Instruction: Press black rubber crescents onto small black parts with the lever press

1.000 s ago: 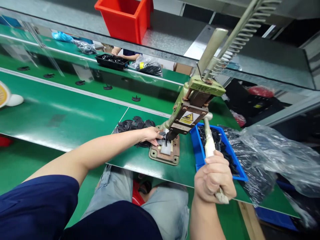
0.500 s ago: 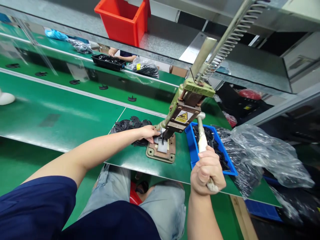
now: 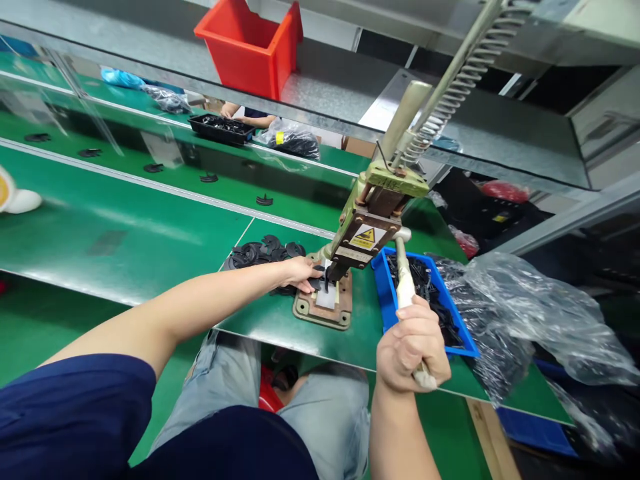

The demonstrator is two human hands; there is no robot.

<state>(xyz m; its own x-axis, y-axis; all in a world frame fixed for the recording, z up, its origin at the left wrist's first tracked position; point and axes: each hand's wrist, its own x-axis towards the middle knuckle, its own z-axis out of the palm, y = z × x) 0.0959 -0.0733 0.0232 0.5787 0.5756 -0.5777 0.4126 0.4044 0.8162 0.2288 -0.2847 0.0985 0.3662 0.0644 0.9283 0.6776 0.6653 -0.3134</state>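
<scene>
A green hand press (image 3: 367, 220) with a warning label stands on the bench, its square base (image 3: 340, 313) toward me. My left hand (image 3: 303, 273) pinches a small black plastic part (image 3: 318, 281) on the base, beneath the press ram (image 3: 338, 269). My right hand (image 3: 415, 343) is wrapped around the press lever (image 3: 404, 273), which has a pale wrapped grip. Left of the base lies a pile of curved black parts (image 3: 265, 251), partly behind my left hand. A blue bin (image 3: 463, 333) holding many thin black pieces sits to the right of the press.
Clear plastic bags (image 3: 545, 313) lie right of the blue bin. A red bin (image 3: 245, 50) rests on the metal shelf (image 3: 340, 87) above. Curved black parts (image 3: 209, 178) are spaced along the green strip behind the bench. Across it, a person's hands (image 3: 235, 112) are near a black tray (image 3: 220, 130).
The view has shifted slightly. My left hand still holds the black part at the base, and my right hand stays on the lever, which looks almost unmoved.
</scene>
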